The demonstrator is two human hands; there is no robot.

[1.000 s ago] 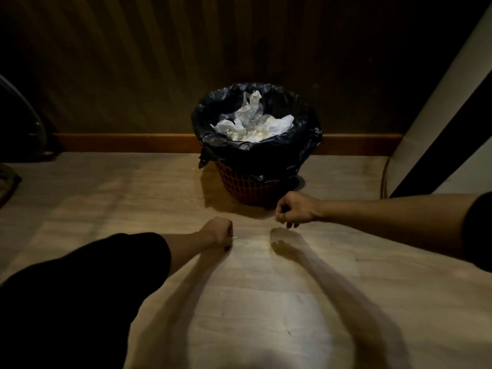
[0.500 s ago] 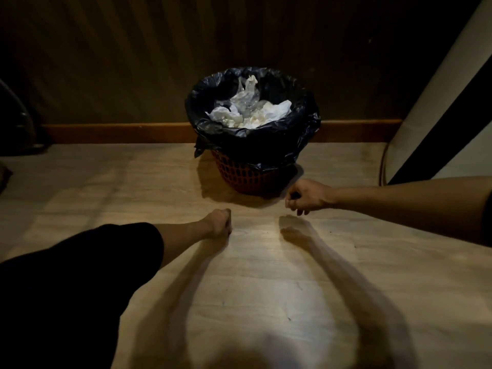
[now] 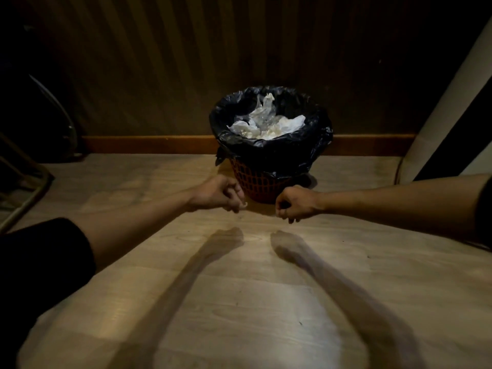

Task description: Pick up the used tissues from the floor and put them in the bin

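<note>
The wooden floor [image 3: 266, 302] takes up most of the view and is bare of tissues wherever the light reaches, so the clearing looks close to finished. Against the dark panelled wall [image 3: 186, 62] stands the bin [image 3: 262, 186], a red lattice basket with a black liner [image 3: 274, 153] folded over its rim, set at the skirting where it is within reach of both arms. Crumpled used tissues [image 3: 266, 123] are heaped inside it, nearly level with the rim (white, and the brightest thing in the dim room). Both arms reach forward and are raised off the floor, their shadows falling below them. The left hand [image 3: 217, 194] is curled closed just left of the basket, with a small pale scrap [image 3: 244, 205] pinched at its fingertips, probably a last bit of tissue being carried to the bin. The right hand [image 3: 295, 205] is a loose fist just right of the basket; whether it holds anything I cannot tell.
</note>
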